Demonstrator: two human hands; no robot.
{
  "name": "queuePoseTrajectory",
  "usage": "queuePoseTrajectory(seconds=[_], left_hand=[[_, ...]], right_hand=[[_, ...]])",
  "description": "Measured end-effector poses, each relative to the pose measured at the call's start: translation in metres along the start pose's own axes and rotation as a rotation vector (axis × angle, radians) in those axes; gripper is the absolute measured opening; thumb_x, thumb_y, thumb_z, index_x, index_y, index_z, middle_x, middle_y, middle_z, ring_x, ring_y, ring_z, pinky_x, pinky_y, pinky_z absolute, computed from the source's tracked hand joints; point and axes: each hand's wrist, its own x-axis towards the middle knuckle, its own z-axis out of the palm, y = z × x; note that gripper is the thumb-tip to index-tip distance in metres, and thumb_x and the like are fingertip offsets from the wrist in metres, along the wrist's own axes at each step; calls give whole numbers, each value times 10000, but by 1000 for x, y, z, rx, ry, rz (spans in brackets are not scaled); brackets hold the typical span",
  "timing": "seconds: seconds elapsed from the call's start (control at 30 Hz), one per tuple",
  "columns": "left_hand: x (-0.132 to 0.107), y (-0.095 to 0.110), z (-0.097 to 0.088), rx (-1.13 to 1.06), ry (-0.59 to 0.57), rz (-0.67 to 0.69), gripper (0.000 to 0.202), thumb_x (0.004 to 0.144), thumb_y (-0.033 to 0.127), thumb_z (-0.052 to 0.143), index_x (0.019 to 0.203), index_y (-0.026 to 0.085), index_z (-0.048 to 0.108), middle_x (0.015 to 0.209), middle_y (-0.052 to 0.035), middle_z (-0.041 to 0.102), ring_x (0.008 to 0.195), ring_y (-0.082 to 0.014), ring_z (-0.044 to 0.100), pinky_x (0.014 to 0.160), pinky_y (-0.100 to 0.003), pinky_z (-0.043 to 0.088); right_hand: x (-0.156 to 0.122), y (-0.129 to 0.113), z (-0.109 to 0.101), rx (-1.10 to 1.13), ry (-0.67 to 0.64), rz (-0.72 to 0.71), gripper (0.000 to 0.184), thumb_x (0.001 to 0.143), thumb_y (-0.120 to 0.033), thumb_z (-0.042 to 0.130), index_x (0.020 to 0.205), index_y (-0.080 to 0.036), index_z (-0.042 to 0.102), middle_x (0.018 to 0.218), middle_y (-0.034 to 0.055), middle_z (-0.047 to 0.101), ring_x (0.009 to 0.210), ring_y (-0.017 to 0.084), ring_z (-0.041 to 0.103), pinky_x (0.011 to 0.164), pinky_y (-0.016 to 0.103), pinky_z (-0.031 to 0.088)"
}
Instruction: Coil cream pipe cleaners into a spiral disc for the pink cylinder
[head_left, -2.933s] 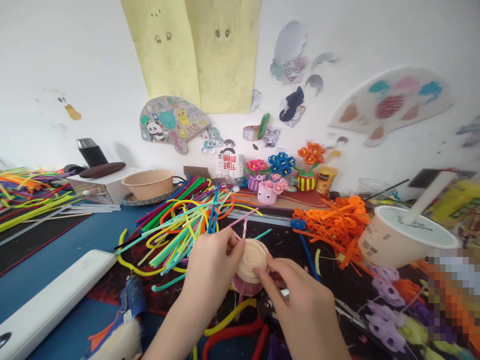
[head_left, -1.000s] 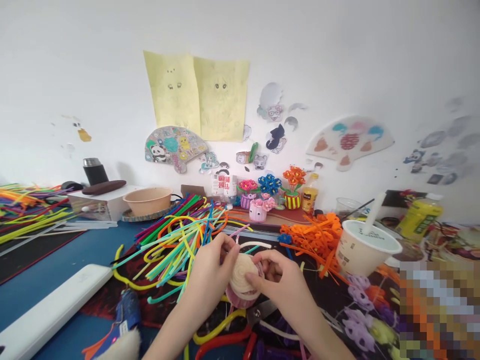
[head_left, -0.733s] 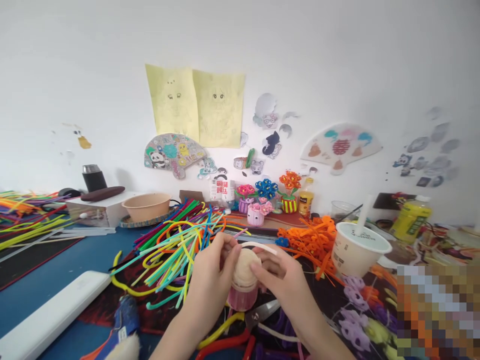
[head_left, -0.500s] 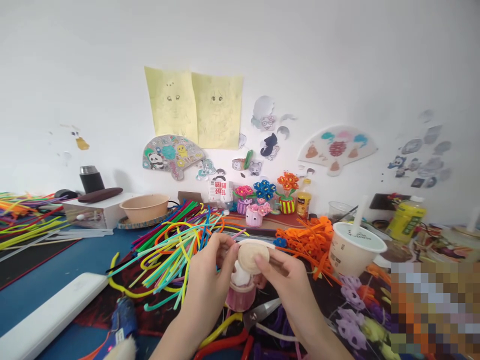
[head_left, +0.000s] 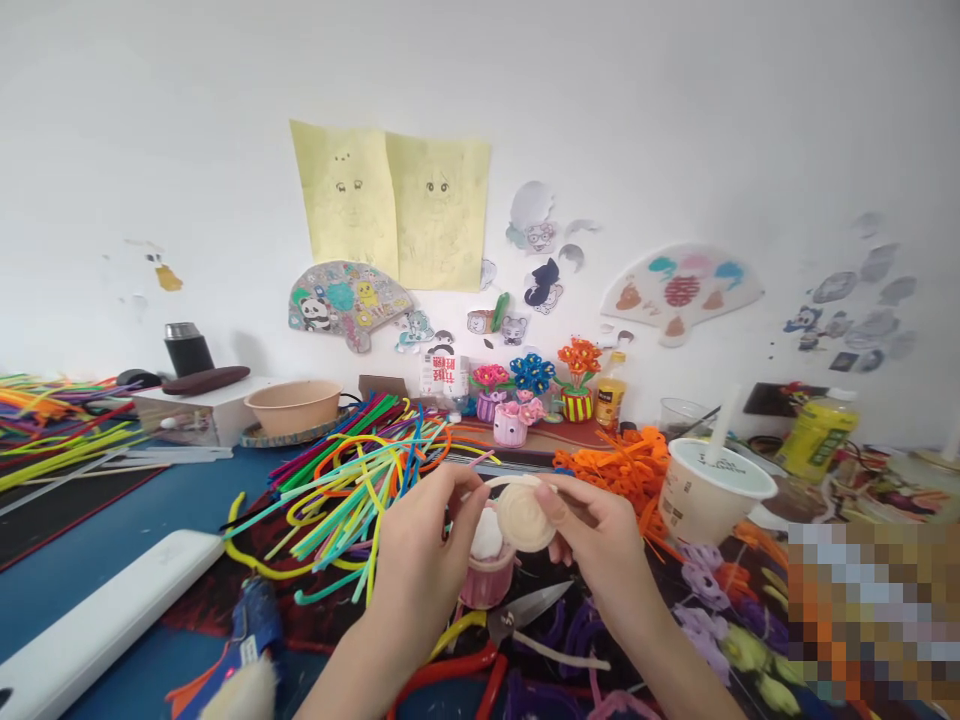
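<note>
My left hand is closed round a small pink pot with white stuffing at its top. My right hand pinches a cream coiled disc, held just above and to the right of the pot's mouth. A thin cream strand arcs from the disc's top edge toward my left fingers. Both hands hover over the dark printed mat.
A heap of coloured pipe cleaners lies left of my hands, orange ones to the right. Scissors with red handles lie below the pot. A paper cup with a straw, a glue gun and small pipe-cleaner flower pots stand around.
The cream coiled disc sat on top of the pink pot; my right hand has lifted it off and to the right, baring the white stuffing. The view tilted up from the table.
</note>
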Motion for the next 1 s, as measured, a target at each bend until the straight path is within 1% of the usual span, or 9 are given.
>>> queuePoseTrajectory(seconds=[0.17, 0.33, 0.5, 0.57, 0.63, 0.67, 0.73, 0.83, 1.0], left_hand=[[6, 0, -1, 56, -136, 7, 50, 925, 210, 589, 928, 201, 638, 736, 20, 717, 653, -146, 656, 611, -229, 464], [5, 19, -13, 137, -246, 49, 165, 942, 224, 558, 855, 222, 698, 684, 13, 737, 599, -161, 662, 563, -237, 430], [-26, 26, -35, 318, -181, -35, 294, 1002, 277, 430, 861, 237, 684, 721, -13, 755, 633, -197, 694, 576, -261, 438], [-44, 19, -44, 294, -173, -136, 275, 1004, 328, 438, 888, 256, 677, 769, -8, 762, 684, -190, 714, 596, -246, 461], [-63, 9, -50, 223, -208, -244, 246, 998, 350, 446, 936, 260, 666, 704, 14, 737, 620, -170, 704, 567, -228, 464], [-71, 4, -52, 196, -217, -297, 232, 998, 346, 439, 1032, 266, 653, 699, 22, 735, 617, -168, 707, 569, -226, 472], [-84, -5, -55, 166, -248, -365, 257, 1009, 336, 387, 1032, 270, 634, 673, 34, 716, 611, -166, 700, 579, -228, 478], [-89, -9, -56, 144, -246, -406, 277, 1007, 323, 351, 921, 252, 605, 688, 20, 709, 602, -168, 686, 573, -235, 477], [-76, 1, -55, 116, -79, -385, 291, 980, 345, 345, 912, 227, 603, 619, 9, 653, 516, -179, 634, 519, -244, 481]], right_hand=[[1, -1, -2, -10, 2, -27, 478, 758, -602, 723, 809, -129, 779, 503, -3, 573, 387, 88, 445, 369, 201, 337], [0, -4, -1, -8, -98, -40, 452, 732, -583, 758, 753, -133, 769, 532, 14, 613, 385, 92, 459, 367, 209, 354], [0, -6, -6, 7, -188, -11, 439, 740, -569, 768, 756, -130, 747, 472, -10, 571, 354, 85, 447, 357, 203, 312], [2, -6, -7, 12, -199, 9, 455, 747, -583, 755, 787, -131, 732, 456, -18, 561, 356, 94, 463, 351, 202, 307], [3, -6, -7, 20, -218, 27, 474, 737, -600, 753, 809, -133, 712, 466, -16, 576, 369, 106, 493, 353, 206, 334], [3, -6, -6, 25, -233, 34, 479, 726, -604, 759, 810, -136, 700, 488, -11, 596, 382, 112, 514, 360, 208, 359], [2, -6, -3, 34, -275, 44, 476, 701, -594, 779, 807, -140, 682, 553, 4, 640, 413, 121, 561, 378, 214, 406], [-2, -6, 3, 37, -354, 53, 457, 700, -564, 789, 823, -138, 681, 620, 13, 671, 436, 127, 600, 376, 207, 418], [-8, -3, 7, 13, -476, 54, 371, 774, -500, 754, 824, -136, 705, 629, 7, 678, 437, 109, 603, 374, 180, 370]])
